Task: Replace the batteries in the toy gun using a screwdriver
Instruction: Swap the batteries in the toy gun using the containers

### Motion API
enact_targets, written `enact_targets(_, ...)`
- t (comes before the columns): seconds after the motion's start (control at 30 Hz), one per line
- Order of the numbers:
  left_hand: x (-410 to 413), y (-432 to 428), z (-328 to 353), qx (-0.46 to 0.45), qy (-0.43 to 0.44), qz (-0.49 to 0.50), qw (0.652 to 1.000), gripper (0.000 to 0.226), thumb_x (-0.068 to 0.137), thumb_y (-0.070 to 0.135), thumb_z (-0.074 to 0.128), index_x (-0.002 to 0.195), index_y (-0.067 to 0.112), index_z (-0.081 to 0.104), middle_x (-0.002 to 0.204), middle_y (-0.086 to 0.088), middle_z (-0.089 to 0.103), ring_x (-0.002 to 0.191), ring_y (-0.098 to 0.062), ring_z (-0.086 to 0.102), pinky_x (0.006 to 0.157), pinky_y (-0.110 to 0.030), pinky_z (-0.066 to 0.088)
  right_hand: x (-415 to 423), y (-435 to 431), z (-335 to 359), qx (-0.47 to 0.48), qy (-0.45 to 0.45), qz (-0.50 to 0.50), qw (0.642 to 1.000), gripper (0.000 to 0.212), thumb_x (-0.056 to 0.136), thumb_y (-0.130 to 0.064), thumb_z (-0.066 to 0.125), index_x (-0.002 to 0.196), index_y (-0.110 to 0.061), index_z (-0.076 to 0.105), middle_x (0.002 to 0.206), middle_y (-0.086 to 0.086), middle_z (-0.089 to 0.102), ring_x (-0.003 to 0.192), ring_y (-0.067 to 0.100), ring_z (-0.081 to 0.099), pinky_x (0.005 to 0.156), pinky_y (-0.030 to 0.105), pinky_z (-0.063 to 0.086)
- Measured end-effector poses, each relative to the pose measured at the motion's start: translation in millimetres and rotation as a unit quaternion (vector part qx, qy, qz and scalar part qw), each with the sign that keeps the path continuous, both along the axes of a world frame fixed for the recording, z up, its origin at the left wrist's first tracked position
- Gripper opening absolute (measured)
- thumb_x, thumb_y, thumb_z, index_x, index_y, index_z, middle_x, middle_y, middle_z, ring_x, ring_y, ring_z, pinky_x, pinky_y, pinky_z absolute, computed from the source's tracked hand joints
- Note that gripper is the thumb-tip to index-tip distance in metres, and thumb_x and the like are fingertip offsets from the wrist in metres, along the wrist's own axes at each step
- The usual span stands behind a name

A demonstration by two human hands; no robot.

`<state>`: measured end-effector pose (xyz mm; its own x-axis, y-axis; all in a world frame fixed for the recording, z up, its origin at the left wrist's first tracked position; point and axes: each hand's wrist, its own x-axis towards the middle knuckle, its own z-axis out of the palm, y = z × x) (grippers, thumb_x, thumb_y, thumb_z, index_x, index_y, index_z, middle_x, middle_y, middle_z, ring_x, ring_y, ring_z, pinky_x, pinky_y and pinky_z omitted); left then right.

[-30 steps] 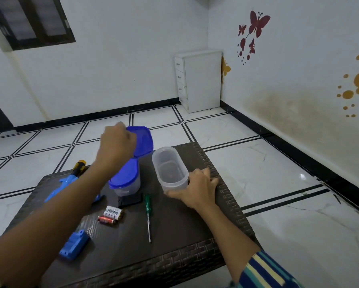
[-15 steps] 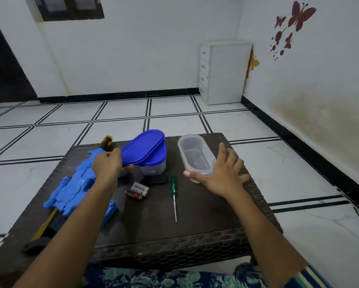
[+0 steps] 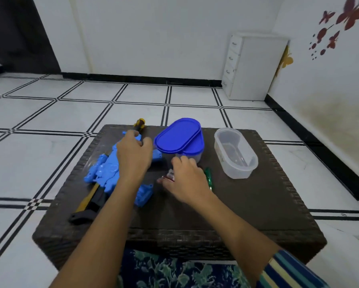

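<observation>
On the dark woven table [image 3: 257, 204], the right hand [image 3: 186, 179] has left the clear tub [image 3: 235, 152] it was steadying and now lies over the loose batteries [image 3: 170, 176], fingers curled down — whether it has pinched one I cannot tell. The left hand [image 3: 133, 156], off the blue lid [image 3: 177, 135], rests half-closed on the blue toy gun [image 3: 106, 173] at the table's left, seemingly gripping its body; the green screwdriver [image 3: 208, 177] lies untouched just beside the right hand — so container handling looks finished and battery fitting seems next.
</observation>
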<state>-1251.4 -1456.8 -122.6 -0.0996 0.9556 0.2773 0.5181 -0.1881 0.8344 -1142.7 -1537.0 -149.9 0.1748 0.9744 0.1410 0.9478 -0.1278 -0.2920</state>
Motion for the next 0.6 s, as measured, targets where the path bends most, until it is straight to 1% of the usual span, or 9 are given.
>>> enact_targets(0.03,-3,1,-3,0.011,0.004,-0.003,1.000,0.036,0.092,0.021,0.052,0.125,0.007,0.055,0.067,0.011,0.050,0.066,-0.009,0.049,0.069,-0.032,0.041,-2,3,-3,-0.016,-0.021,-0.004,1.000,0.052,0.087,-0.053,0.062,0.118,-0.015,0.047,0.124,0.008,0.050,0.116,0.029,0.046,0.089,0.044,0.045)
enact_targets(0.07,-7,1,-4,0.020,0.006,-0.005,1.000,0.037,0.092,0.021,0.053,0.126,0.008,0.055,0.068,0.014,0.048,0.069,-0.011,0.051,0.070,-0.033,0.043,-4,6,-4,-0.032,-0.038,-0.006,0.999,0.056,0.087,-0.055,0.061,0.122,-0.015,0.046,0.128,0.009,0.048,0.119,0.030,0.045,0.091,0.046,0.045)
enact_targets(0.17,-17,6,-5,0.020,0.008,-0.009,1.000,0.035,0.090,0.021,0.052,0.123,0.010,0.058,0.072,0.014,0.050,0.079,-0.017,0.056,0.070,-0.035,0.047,-9,13,-6,-0.071,-0.056,-0.012,0.996,0.062,0.088,-0.058,0.059,0.128,-0.013,0.047,0.133,0.010,0.046,0.124,0.032,0.042,0.095,0.047,0.045)
enact_targets(0.23,-21,9,-5,0.029,0.009,-0.017,0.999,0.031,0.090,0.021,0.051,0.119,0.013,0.059,0.080,0.008,0.056,0.081,-0.020,0.060,0.069,-0.039,0.052,-8,17,-6,-0.099,-0.035,-0.017,0.994,0.063,0.089,-0.057,0.058,0.130,-0.012,0.047,0.135,0.011,0.045,0.126,0.030,0.041,0.098,0.046,0.046)
enact_targets(0.3,-26,11,-5,0.041,0.014,-0.023,0.999,0.029,0.090,0.021,0.052,0.117,0.014,0.060,0.091,0.004,0.061,0.085,-0.020,0.061,0.071,-0.039,0.053,-6,19,-5,-0.126,0.007,-0.019,0.992,0.065,0.088,-0.056,0.060,0.133,-0.011,0.043,0.140,0.011,0.041,0.130,0.031,0.037,0.101,0.044,0.044)
enact_targets(0.4,-29,12,-4,0.052,0.014,-0.032,0.998,0.028,0.089,0.019,0.053,0.116,0.014,0.062,0.092,0.003,0.061,0.084,-0.018,0.061,0.071,-0.040,0.054,-2,17,-8,-0.147,0.051,-0.021,0.988,0.067,0.088,-0.056,0.061,0.131,-0.010,0.039,0.142,0.012,0.037,0.130,0.031,0.036,0.101,0.042,0.041)
enact_targets(0.43,-30,11,-4,0.055,0.015,-0.035,0.998,0.028,0.090,0.018,0.053,0.116,0.013,0.062,0.091,0.004,0.060,0.081,-0.017,0.060,0.069,-0.036,0.053,-3,16,-10,-0.148,0.052,-0.018,0.987,0.062,0.089,-0.056,0.059,0.128,-0.011,0.039,0.140,0.012,0.039,0.128,0.031,0.038,0.099,0.043,0.042)
enact_targets(0.53,-25,9,-5,0.060,0.015,-0.052,0.997,0.027,0.090,0.015,0.053,0.115,0.011,0.063,0.081,0.007,0.058,0.067,-0.007,0.054,0.059,-0.020,0.040,-9,11,-16,-0.128,0.031,-0.001,0.991,0.044,0.094,-0.050,0.054,0.116,-0.017,0.038,0.131,0.010,0.046,0.118,0.029,0.047,0.091,0.044,0.047)
enact_targets(0.6,-22,7,-7,0.058,0.017,-0.066,0.996,0.027,0.090,0.014,0.053,0.114,0.011,0.063,0.078,0.009,0.057,0.064,-0.003,0.053,0.056,-0.016,0.036,-12,8,-18,-0.102,0.024,0.007,0.994,0.039,0.095,-0.047,0.053,0.116,-0.018,0.037,0.127,0.010,0.048,0.115,0.029,0.051,0.088,0.045,0.049)
